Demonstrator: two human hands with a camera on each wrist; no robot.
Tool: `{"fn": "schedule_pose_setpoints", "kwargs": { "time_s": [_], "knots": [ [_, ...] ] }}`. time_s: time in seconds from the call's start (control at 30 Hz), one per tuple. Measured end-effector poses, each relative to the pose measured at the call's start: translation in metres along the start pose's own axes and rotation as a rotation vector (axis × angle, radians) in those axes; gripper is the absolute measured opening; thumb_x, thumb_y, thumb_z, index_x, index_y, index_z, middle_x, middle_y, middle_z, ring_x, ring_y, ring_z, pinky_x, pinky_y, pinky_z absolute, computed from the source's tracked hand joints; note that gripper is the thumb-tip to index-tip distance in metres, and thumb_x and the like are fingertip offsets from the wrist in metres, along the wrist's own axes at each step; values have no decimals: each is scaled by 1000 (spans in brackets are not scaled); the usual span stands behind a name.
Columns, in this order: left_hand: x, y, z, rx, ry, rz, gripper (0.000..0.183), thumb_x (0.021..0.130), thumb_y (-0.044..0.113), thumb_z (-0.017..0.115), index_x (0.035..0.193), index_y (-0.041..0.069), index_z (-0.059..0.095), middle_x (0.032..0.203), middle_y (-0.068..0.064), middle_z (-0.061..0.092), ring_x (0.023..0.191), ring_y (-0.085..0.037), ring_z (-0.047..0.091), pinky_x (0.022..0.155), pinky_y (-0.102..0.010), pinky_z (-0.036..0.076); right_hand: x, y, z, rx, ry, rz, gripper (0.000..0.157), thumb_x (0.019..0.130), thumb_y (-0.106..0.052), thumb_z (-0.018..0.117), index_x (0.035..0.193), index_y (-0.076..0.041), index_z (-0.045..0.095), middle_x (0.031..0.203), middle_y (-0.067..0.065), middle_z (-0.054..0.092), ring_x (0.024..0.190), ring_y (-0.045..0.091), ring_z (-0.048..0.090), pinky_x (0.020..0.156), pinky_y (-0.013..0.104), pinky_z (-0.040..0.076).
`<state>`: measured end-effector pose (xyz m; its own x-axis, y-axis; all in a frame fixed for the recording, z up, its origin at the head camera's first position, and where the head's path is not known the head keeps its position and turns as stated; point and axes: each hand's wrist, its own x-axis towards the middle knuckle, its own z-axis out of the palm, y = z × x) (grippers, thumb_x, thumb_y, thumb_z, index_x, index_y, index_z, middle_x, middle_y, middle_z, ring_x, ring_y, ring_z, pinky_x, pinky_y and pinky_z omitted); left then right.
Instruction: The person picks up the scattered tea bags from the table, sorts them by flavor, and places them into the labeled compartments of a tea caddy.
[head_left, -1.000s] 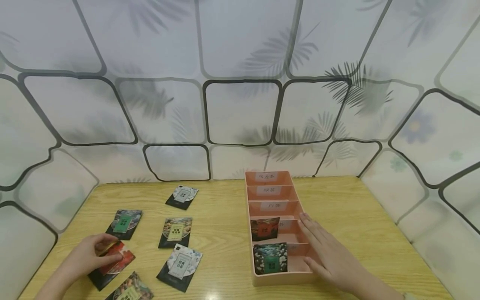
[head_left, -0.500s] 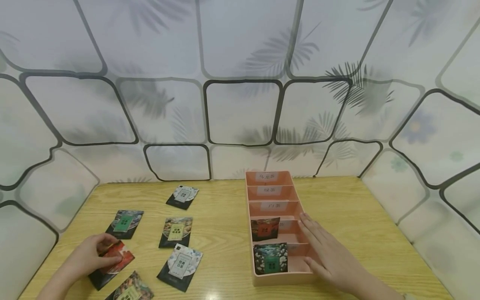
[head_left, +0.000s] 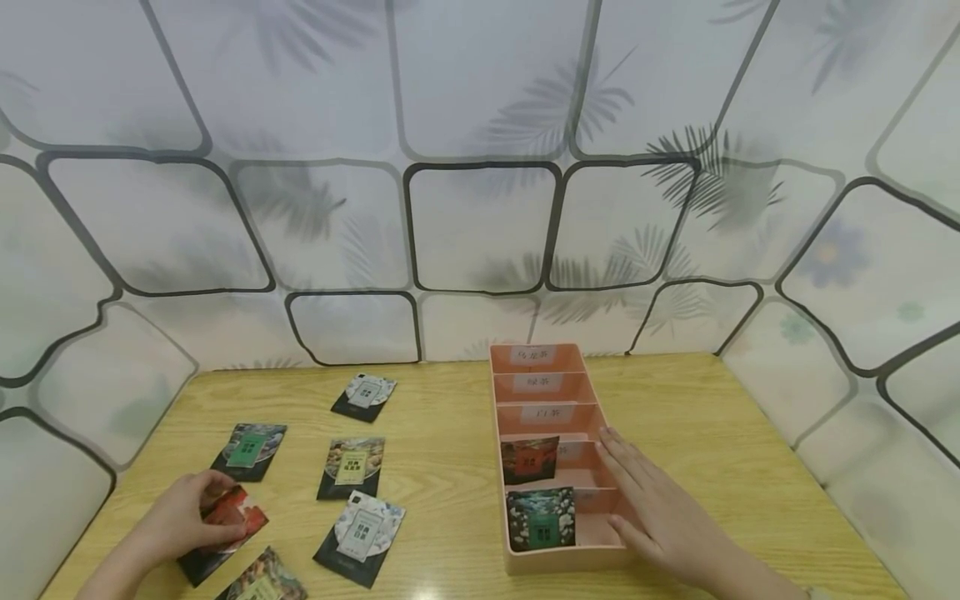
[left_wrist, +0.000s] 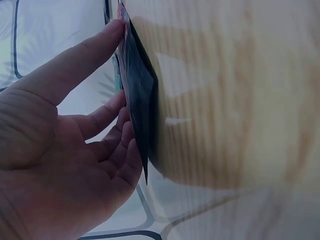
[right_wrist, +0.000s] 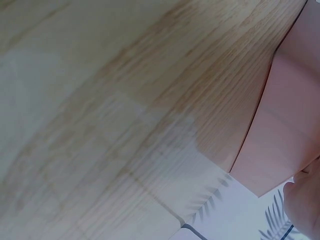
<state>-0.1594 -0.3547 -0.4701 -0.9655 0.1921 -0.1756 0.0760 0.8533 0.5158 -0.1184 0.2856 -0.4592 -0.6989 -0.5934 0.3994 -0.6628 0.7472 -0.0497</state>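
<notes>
On the left of the table my left hand [head_left: 180, 517] is at a red and black tea packet [head_left: 225, 542]. In the head view its thumb lies across the packet's red part and its curled fingers are at the upper edge. The left wrist view shows the packet [left_wrist: 137, 85] nearly edge-on, with thumb and fingertips [left_wrist: 117, 27] against it. My right hand [head_left: 660, 508] rests with straight fingers along the right rim of a pink divided box [head_left: 577, 560]. Inside the box, a red packet [head_left: 530, 461] and a dark green-labelled packet [head_left: 542, 518] stand in the two nearest compartments.
Around the left hand lie more packets: a green-labelled one [head_left: 249, 450], a yellow-labelled one [head_left: 351, 468], two white ones [head_left: 363, 397], and another [head_left: 262, 579] at the front edge. Paper labels [head_left: 542, 413] mark the box's compartments. Patterned cloth walls [head_left: 480, 225] enclose the table [head_left: 442, 467].
My left hand shifts very slightly to the right at the red packet. My right hand and the box stay where they were.
</notes>
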Motion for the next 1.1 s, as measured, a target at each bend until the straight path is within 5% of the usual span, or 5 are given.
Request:
{"fn": "schedule_pose_setpoints", "kwargs": {
  "time_s": [0.33, 0.63, 0.87, 1.1],
  "knots": [
    [0, 0, -2, -50, -23, -68, 51, 86, 17, 90, 111, -13, 56, 104, -18, 69, 92, -21, 64, 70, -27, 52, -1, 1, 0, 3, 0, -12, 82, 99, -31, 70, 164, 2, 32, 171, 23, 34, 167, 15, 12, 132, 17, 1],
    [0, 7, -6, -83, -45, -129, 66, 91, 25, 87, 126, -16, 48, 122, -41, 64, 113, -52, 66, 81, -44, 58, 2, 0, -1, 8, 54, -52, 79, 102, -34, 66, 162, 5, 35, 170, 24, 35, 167, 18, 17, 133, 18, 3],
    [0, 14, -7, -69, -28, -96, 62, 94, 20, 83, 132, -18, 53, 127, -41, 64, 116, -56, 64, 90, -57, 59, 1, 1, 0, 13, 41, -45, 80, 101, -34, 67, 163, 5, 34, 171, 23, 34, 167, 17, 15, 133, 18, 2],
    [0, 16, -8, -64, 37, -113, 47, 94, 20, 83, 122, -11, 61, 116, -29, 70, 109, -50, 70, 87, -56, 60, 1, 1, 0, 13, 48, -46, 79, 101, -33, 67, 162, 5, 34, 169, 25, 36, 167, 16, 15, 133, 18, 3]
  ]
}}
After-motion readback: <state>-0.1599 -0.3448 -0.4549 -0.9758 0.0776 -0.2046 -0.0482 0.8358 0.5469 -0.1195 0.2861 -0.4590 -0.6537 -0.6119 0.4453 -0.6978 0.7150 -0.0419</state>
